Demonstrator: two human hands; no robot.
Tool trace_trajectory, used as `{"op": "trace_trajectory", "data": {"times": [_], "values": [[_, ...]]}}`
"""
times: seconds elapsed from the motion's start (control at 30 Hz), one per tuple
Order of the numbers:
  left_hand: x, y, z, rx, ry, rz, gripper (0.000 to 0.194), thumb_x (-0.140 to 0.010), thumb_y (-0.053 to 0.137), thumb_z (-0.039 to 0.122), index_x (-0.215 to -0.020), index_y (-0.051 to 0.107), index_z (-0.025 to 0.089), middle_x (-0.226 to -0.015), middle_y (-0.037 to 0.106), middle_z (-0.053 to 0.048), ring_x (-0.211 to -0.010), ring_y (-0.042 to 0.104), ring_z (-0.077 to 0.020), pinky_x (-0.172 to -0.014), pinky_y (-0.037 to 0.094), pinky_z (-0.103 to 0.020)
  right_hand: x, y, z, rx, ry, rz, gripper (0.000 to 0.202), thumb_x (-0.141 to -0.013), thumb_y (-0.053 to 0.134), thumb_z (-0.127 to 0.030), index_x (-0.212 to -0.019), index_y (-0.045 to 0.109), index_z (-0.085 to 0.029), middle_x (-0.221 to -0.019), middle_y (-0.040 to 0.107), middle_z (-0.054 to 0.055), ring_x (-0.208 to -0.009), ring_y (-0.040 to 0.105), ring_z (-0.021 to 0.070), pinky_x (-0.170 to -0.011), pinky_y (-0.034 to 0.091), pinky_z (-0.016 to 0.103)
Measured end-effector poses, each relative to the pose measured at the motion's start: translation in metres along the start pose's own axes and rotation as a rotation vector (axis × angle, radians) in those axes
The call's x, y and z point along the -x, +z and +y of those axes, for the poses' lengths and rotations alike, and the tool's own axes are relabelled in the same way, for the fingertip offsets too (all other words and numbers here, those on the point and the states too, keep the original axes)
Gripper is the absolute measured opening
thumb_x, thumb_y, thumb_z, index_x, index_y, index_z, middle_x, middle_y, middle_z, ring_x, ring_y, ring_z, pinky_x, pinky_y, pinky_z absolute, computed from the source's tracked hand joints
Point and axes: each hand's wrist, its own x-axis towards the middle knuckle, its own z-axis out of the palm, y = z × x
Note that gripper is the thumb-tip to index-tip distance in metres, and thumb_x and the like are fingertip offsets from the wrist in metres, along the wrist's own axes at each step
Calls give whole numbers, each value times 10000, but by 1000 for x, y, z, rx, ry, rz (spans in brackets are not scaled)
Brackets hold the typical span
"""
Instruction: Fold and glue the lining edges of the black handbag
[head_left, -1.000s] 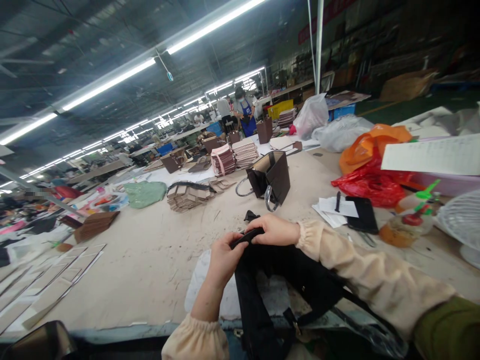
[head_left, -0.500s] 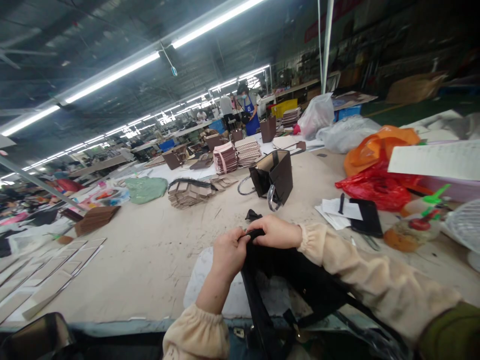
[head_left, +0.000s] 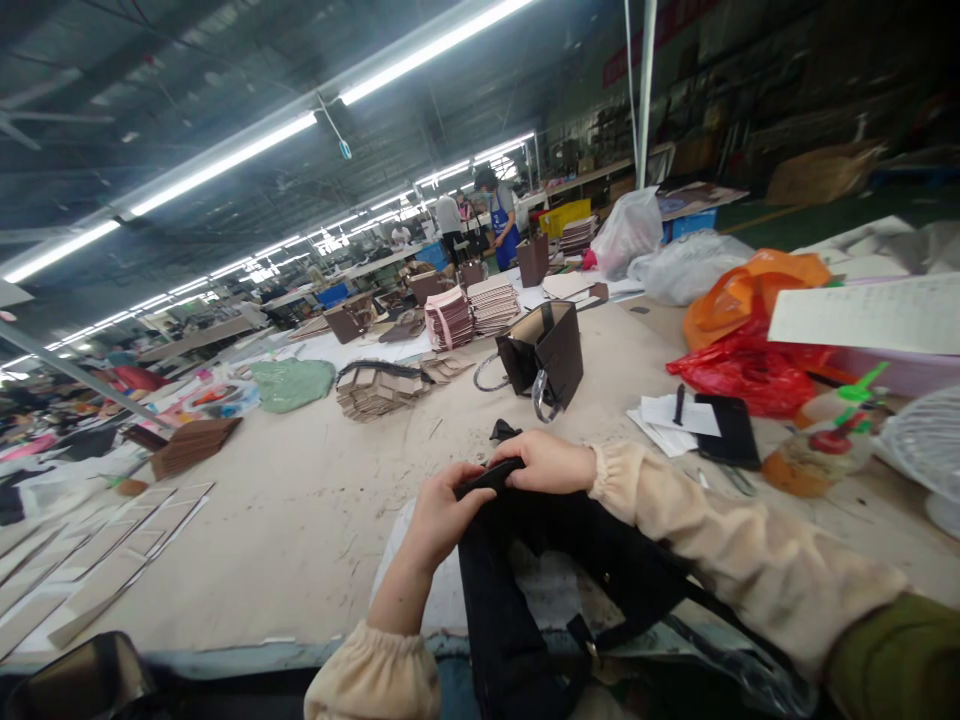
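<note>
In the head view a black fabric bag (head_left: 622, 560), seemingly unfinished, hangs over the table's front edge, with small metal pieces on it. My left hand (head_left: 442, 510) pinches its folded top edge between thumb and fingers. Close beside it, my right hand (head_left: 551, 462) grips the same edge, fingers curled over it. Both hands are closed on the bag, and the fingertips are partly hidden by the fold. Beyond them a dark brown handbag (head_left: 559, 355) stands on the table, its handles wrapped in clear plastic.
On the table (head_left: 300, 520) lie stacked brown pieces (head_left: 382, 388), a green plastic bag (head_left: 292, 383) and flat panels (head_left: 105, 570). To the right are a black phone (head_left: 726, 432), a red plastic bag (head_left: 742, 375), a drink cup (head_left: 810, 465) and a fan (head_left: 926, 450). Co-workers (head_left: 504, 225) stand far back.
My left hand has shifted left and slightly down along the bag's edge, so more of the black fold shows between the hands. My right hand has barely moved.
</note>
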Motion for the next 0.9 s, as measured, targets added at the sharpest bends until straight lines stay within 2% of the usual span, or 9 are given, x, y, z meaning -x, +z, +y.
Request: {"op": "trace_trajectory", "data": {"times": [0.07, 0.13, 0.23, 0.33, 0.47, 0.6, 0.73, 0.9], "values": [[1, -2, 1, 9, -6, -32, 293, -668, 635, 216, -958, 644, 177, -883, 683, -38, -823, 606, -185, -735, 433, -264, 0, 0, 0, -2, -2, -2, 316, -662, 565, -114, -949, 685, -175, -792, 667, -12, -739, 586, 142, -679, 413, 210], [1, -2, 2, -54, -18, -32, 252, -677, 617, 209, -925, 651, 183, -843, 682, -24, -795, 602, -177, -712, 427, -258, 0, 0, -1, 2, 3, 5, 285, -674, 580, -137, -936, 686, -172, -784, 666, -11, -736, 586, 143, -675, 413, 212], [-1, 1, 3, -139, -36, 11, 180, -704, 590, 250, -855, 662, 185, -741, 665, -2, -703, 578, -154, -634, 400, -237, 1, -1, -2, 7, 15, 23, 238, -700, 611, -194, -923, 688, -165, -780, 666, -4, -737, 589, 148, -667, 416, 216], [-2, 6, 1, -123, -35, 49, 190, -716, 583, 303, -833, 668, 179, -709, 656, 1, -665, 563, -141, -590, 381, -218, 2, -3, -2, 8, 7, 32, 222, -721, 623, -230, -923, 689, -165, -787, 669, 0, -743, 594, 150, -666, 418, 218], [-2, 10, -2, -90, -17, 84, 225, -743, 564, 356, -822, 682, 181, -688, 651, 2, -654, 554, -135, -578, 374, -209, 2, -3, 2, -3, -14, 39, 219, -748, 626, -276, -930, 690, -171, -800, 677, -1, -750, 600, 151, -679, 421, 223], [-3, 12, 0, -141, 27, 112, 212, -782, 523, 326, -793, 683, 187, -671, 641, 7, -645, 550, -127, -597, 371, -212, 1, -3, 5, 28, -33, 22, 211, -792, 597, -304, -930, 693, -176, -796, 681, 3, -734, 600, 149, -671, 417, 221], [-5, 14, 2, -220, 76, 114, 198, -800, 495, 280, -790, 675, 199, -697, 643, 5, -670, 557, -131, -627, 369, -221, -2, -6, 1, 167, -84, 25, 202, -842, 548, -308, -891, 697, -181, -789, 678, 20, -725, 591, 146, -661, 395, 220], [-6, 19, 3, -292, 61, 162, 190, -796, 491, 268, -766, 669, 210, -674, 625, 8, -642, 530, -129, -607, 337, -225, -4, -10, -12, 469, -79, 21, 195, -824, 560, -299, -735, 689, -183, -708, 659, 42, -661, 568, 159, -572, 329, 242]]}}
